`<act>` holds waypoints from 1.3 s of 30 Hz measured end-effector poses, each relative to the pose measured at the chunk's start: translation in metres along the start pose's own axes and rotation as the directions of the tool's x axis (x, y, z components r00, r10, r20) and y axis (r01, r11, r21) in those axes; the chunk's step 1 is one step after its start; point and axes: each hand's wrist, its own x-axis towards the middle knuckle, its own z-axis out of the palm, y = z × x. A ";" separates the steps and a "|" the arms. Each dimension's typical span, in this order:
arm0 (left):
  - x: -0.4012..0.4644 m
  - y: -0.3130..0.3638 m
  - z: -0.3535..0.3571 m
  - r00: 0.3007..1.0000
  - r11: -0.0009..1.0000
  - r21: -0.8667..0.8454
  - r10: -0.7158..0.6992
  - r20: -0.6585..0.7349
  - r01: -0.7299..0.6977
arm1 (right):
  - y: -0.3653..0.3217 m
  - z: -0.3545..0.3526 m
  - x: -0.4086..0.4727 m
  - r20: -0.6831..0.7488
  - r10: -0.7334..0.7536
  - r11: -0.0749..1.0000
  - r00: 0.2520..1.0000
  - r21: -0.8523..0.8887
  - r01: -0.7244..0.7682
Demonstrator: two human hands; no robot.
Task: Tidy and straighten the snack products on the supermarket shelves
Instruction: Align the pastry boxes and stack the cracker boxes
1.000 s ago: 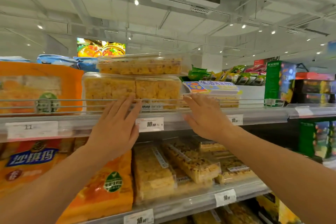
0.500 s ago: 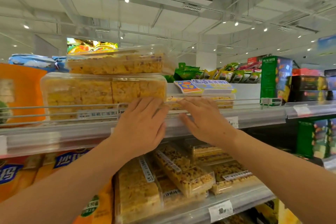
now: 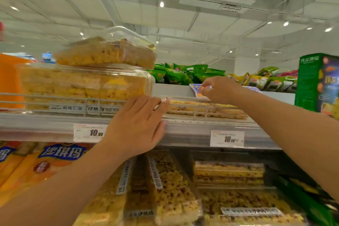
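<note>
- Left hand (image 3: 136,124) is lying flat against the front edge of the upper shelf (image 3: 183,130), fingers straight and together, gripping nothing; fingertips are reaching the wire rail (image 3: 73,97) just beside the near end of a flat snack tray (image 3: 205,109).
- Right hand (image 3: 219,89) is reaching higher and farther back, fingers curled; thumb and forefinger are pinching the edge of a blue-and-white label card (image 3: 197,93) sitting on top of that flat snack tray.
- Flat snack tray is lying on the upper shelf behind the rail, directly below the right hand and just right of the left fingertips.
- Large clear snack box (image 3: 84,84) is standing on the same shelf just left of the left hand, behind the rail; a second clear box (image 3: 108,53) is sitting tilted on top of it.
- Orange pack (image 3: 9,79) is showing farther left of the boxes.
- Two price tags are hanging on the shelf edge: one (image 3: 89,132) just left of the left wrist, one (image 3: 227,138) below the right forearm.
- Lower shelf, beneath both arms: clear-wrapped snack bars (image 3: 170,189) are leaning at angles; orange bags (image 3: 36,161) are lying left of the left forearm.
- Green bags (image 3: 183,73) are piled behind the right hand; green carton (image 3: 310,80) is standing to its right.
</note>
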 end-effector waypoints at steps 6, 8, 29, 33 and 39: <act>-0.001 0.003 0.001 0.999 0.990 0.136 0.027 -0.029 -0.023 | 0.026 0.020 0.041 0.466 0.235 0.925 0.853 0.162 -0.344; -0.001 0.003 0.001 0.999 0.986 0.162 0.033 -0.022 -0.029 | 0.033 0.012 0.047 0.577 0.243 0.906 0.780 0.152 -0.395; 0.003 0.010 -0.007 0.988 0.975 0.219 -0.064 0.142 0.032 | 0.020 -0.004 0.022 -0.011 -0.207 0.939 0.978 -0.281 0.196; 0.003 0.010 -0.007 0.986 0.974 0.223 -0.070 0.154 0.034 | 0.011 -0.004 0.018 0.030 -0.181 0.904 0.983 -0.389 0.179; 0.002 0.010 -0.007 0.986 0.975 0.219 -0.071 0.149 0.037 | -0.007 0.001 0.010 -0.016 -0.169 0.907 0.985 -0.393 0.150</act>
